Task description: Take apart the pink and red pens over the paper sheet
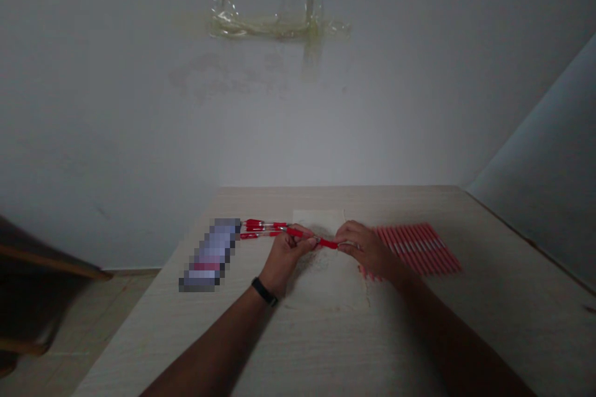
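Note:
Both my hands meet over the middle of a pale wooden table [326, 347]. My left hand [286, 254], with a dark band at the wrist, is closed on one end of a red pen [321, 240]. My right hand [363, 247] pinches the pen's other end. The pen hangs just above a sheet of white paper [326, 285]. A few more red pens [263, 228] lie on the table to the left of my left hand. A row of several red pen parts [419, 249] lies side by side to the right of my right hand.
A blurred box-like object [212, 255] lies at the table's left side beside the loose pens. A grey wall rises right behind the table, with yellowed tape stuck on it [274, 18]. Dark furniture [32, 298] stands to the left, off the table.

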The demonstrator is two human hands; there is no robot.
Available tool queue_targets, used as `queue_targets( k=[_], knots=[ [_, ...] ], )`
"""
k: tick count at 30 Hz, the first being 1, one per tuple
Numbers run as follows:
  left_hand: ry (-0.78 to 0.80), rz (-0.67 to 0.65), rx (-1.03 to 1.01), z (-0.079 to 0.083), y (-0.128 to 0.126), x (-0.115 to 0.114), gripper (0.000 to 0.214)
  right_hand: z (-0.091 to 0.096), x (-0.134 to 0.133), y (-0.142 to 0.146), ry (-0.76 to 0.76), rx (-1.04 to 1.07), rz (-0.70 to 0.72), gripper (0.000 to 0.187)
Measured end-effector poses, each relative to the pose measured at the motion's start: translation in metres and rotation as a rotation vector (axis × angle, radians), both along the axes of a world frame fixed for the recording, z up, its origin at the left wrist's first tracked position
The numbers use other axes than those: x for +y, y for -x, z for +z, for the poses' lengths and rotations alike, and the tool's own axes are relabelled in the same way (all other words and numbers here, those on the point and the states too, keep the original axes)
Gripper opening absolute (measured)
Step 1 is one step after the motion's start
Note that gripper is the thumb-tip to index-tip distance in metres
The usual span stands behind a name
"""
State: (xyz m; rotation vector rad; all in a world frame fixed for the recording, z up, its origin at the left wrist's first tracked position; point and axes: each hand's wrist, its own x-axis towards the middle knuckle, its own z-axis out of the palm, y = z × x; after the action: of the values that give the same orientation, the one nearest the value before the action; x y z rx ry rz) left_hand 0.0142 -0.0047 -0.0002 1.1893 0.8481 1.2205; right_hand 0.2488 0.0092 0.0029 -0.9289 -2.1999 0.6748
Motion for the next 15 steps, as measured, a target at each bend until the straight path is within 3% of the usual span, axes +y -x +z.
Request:
queue_targets(
  k=[15],
  knots=[
    [0.014,0.001,-0.012,-0.0016,0.0024,0.0023,0.025,0.0000,0.0005,0.0010,-0.060,0.008,0.013,0.026]
  ],
)
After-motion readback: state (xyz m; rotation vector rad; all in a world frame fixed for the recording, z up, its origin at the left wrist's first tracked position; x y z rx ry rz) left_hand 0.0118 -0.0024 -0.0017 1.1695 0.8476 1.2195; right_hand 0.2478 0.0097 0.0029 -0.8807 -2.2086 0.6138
